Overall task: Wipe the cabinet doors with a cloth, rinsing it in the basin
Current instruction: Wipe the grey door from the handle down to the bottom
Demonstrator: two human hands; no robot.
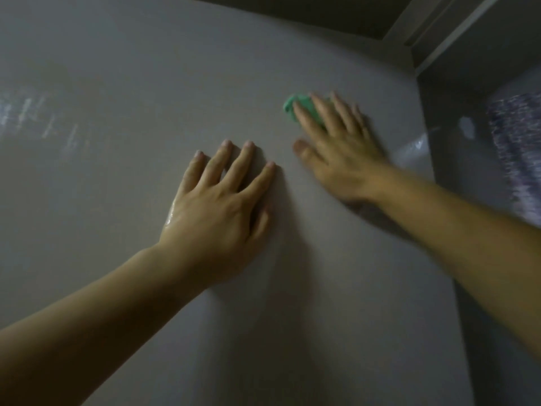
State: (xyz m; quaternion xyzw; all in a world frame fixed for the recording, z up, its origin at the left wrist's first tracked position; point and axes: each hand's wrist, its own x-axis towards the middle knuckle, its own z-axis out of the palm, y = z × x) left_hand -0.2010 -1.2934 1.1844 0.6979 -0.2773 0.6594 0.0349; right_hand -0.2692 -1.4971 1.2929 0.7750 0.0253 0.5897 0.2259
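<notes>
Head view, one frame. Nearest us, two bare forearms [87, 332] come in from the lower corners. They reach up onto a flat, matte grey cabinet door [131, 68] that fills most of the view.

Left hand [216, 206]: the palm lies flat on the door. Its four fingers are straight and spread, and the thumb lies along the right side of the palm. It holds nothing. We note a wet sheen on the back of the hand, toward the little-finger edge.

Right hand [341, 155]: it sits just beyond the left hand and to its right, apart from it. The fingers are straight and slightly fanned, with the thumb out to the left. They press a small crumpled green cloth [292, 108] against the door, and no finger curls round it. The hand is motion-blurred, so we cannot tell the finer contact.

Green cloth: it lies under the right index and middle fingers. Its edge shows past the fingertips at upper left, and the rest is hidden by the hand. It sits on the right half of the door, near the door's right edge.

Farther out, pale wet streaks [32, 112] mark the far left of the door. Past the door's right edge we see a darker grey panel with a glossy patch [415, 146]. Beside it is a blue-and-white speckled fabric [515, 148], cut off by the frame edge, and we cannot tell what it is. At top right, a white frame [439, 24] runs diagonally.
</notes>
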